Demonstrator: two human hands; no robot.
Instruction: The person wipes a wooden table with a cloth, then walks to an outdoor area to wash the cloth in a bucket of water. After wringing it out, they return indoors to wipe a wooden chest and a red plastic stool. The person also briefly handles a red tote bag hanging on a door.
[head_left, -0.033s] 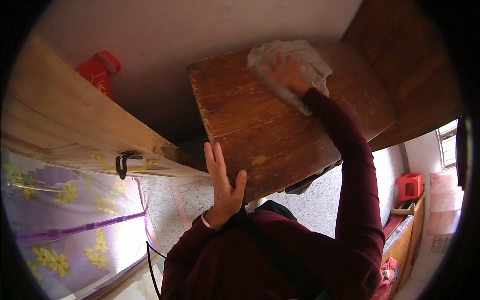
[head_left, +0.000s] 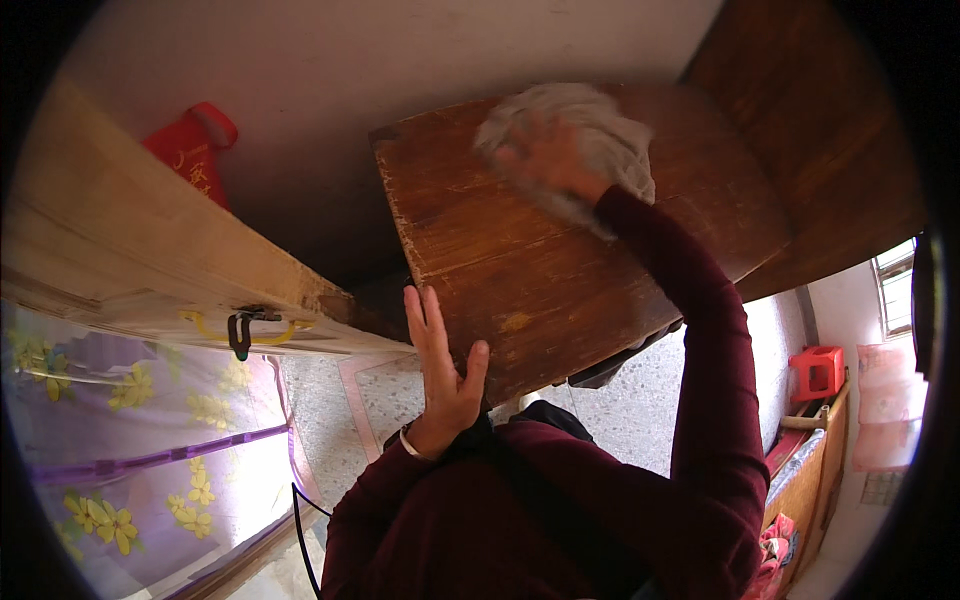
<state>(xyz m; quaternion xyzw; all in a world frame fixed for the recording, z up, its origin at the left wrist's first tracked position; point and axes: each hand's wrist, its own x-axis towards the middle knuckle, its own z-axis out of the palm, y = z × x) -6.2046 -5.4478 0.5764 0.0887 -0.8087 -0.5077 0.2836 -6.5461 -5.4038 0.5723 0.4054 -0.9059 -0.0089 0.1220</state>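
And here's my right hand [head_left: 560, 160], blurred but plainly spread out, palm down on the pale grey cloth [head_left: 615, 130] at the far side of the wooden tabletop [head_left: 520, 270]! The cloth lies right under my palm and fingers — it spreads out past the hand on the far side and to the right, creased all over, with a thin strip showing on the near side, below the wrist. My fingertips sit close to its left edge. Over to my left hand [head_left: 448, 390]: open, fingers straight up, thumb apart, nothing in its grasp, right at the near left edge of the wood — pressing or just hovering, I can't tell. It's well apart from the cloth. Left of the tabletop stands a pale wooden door [head_left: 150, 240], a red bag [head_left: 195, 155] showing behind it.
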